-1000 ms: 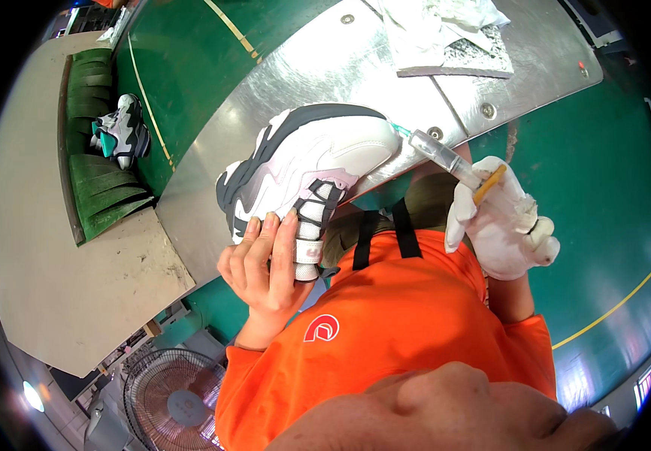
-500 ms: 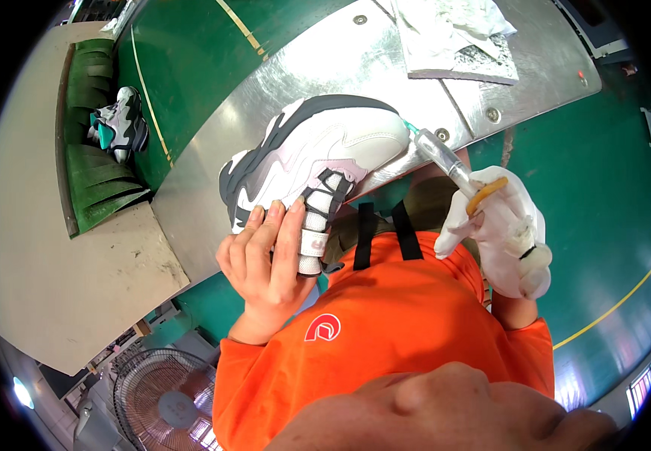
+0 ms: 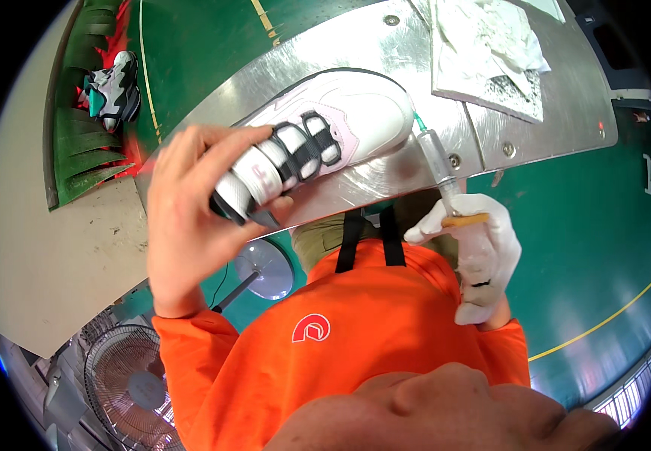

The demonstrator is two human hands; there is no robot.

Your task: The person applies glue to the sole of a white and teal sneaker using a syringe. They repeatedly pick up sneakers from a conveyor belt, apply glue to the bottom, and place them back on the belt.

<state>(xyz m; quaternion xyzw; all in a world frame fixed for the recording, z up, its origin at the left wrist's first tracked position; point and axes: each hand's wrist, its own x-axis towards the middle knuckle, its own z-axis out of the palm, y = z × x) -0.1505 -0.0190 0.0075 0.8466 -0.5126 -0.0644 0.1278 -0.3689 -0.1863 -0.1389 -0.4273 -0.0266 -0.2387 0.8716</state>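
A white sneaker (image 3: pixel 378 101) with pale pink panels and dark laces rests on the metal tabletop, its toe to the right. My bare left hand (image 3: pixel 190 210) grips it around the ankle opening, thumb near the tongue and fingers over the far side. In a white glove, my right hand (image 3: pixel 483 252) is closed around a clear syringe (image 3: pixel 434 156) with a tan finger flange. The syringe's green tip points at the toe's edge; whether it touches cannot be made out. Most of the sole is hidden beneath the shoe.
A pad with crumpled white cloth (image 3: pixel 502 45) lies at the table's far right. At far left, another sneaker (image 3: pixel 117 90) passes by green strip flaps (image 3: pixel 77 158) on a beige surface. A standing fan (image 3: pixel 141 387) is at lower left.
The sneaker has rolled from its side toward upright, showing more of its laces and tongue. My left hand has shifted left around its ankle opening. My gloved hand and syringe have moved slightly.
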